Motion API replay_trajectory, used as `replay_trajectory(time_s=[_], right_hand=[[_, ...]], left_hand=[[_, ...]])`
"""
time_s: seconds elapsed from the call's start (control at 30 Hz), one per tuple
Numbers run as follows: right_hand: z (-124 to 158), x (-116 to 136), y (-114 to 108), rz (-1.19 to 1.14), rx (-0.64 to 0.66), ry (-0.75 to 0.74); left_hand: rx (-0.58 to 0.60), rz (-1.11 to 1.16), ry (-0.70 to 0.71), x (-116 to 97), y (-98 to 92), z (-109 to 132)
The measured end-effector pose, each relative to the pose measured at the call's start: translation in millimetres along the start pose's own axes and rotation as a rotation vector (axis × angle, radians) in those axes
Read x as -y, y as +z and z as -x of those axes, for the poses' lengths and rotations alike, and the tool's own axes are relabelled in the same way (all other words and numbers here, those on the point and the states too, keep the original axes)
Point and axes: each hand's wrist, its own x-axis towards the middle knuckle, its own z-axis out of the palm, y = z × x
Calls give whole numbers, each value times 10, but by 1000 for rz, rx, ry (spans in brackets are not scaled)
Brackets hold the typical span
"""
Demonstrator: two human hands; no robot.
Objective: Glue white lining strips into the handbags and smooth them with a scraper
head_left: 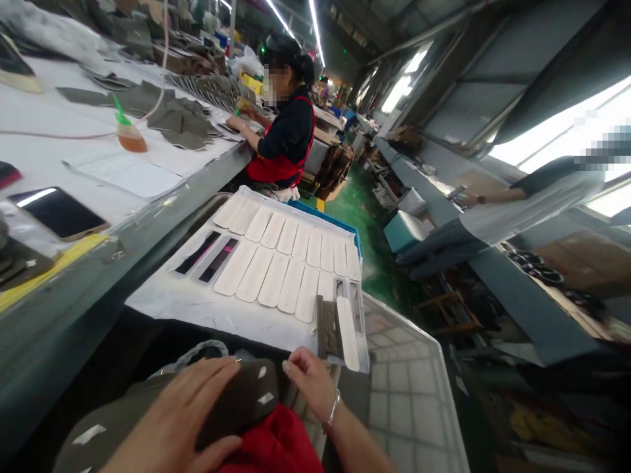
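Observation:
My left hand (185, 410) lies flat, fingers stretched out, on a dark olive fabric piece (251, 387) with small white tabs on it, low in the view. Just right of that piece, my right hand (311, 381) has its thumb and index fingertips pinched together; whatever they hold, if anything, cannot be made out. Beyond both hands, a white sheet (167, 302) bears two rows of cream elongated pads (271, 279). At its near right corner sit an olive strip (329, 328) and one loose cream pad (348, 332).
A grey-edged worktable (162, 220) runs along the left, with a phone (59, 211), a glue bottle (131, 136) and olive fabric pieces (182, 118). A white plastic crate (414, 368) stands at right. One co-worker (288, 125) sits ahead; another person (532, 197) stands right.

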Motion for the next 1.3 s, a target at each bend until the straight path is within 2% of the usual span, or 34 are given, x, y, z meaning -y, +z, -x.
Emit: replay_trajectory(time_s=[0.1, 0.17, 0.23, 0.37, 0.57, 0.73, 0.83, 1.13, 1.2, 1.3], right_hand=[[-2, -132, 47, -176, 174, 96], [-9, -145, 97, -200, 172, 81], [-31, -139, 126, -177, 148, 62], [-88, -134, 135, -94, 127, 13], [-100, -89, 98, 151, 87, -48], [-92, -12, 76, 181, 103, -27], [-78, 50, 66, 208, 81, -55], [-17, 122, 80, 371, 8, -140], [-7, 153, 82, 362, 24, -117], [-5, 201, 76, 263, 159, -57]], left_hand=[[169, -53, 74, -238, 301, -304], [228, -72, 27, -321, 455, -401], [249, -80, -27, -338, 530, -425], [226, -50, -90, -302, 514, -410], [240, -19, -120, -313, 487, -434], [249, -28, -147, -310, 523, -425], [219, -43, -123, -287, 546, -417], [237, -43, -117, -261, 558, -417], [224, -58, -104, -248, 561, -409], [200, -94, -68, -219, 572, -384]])
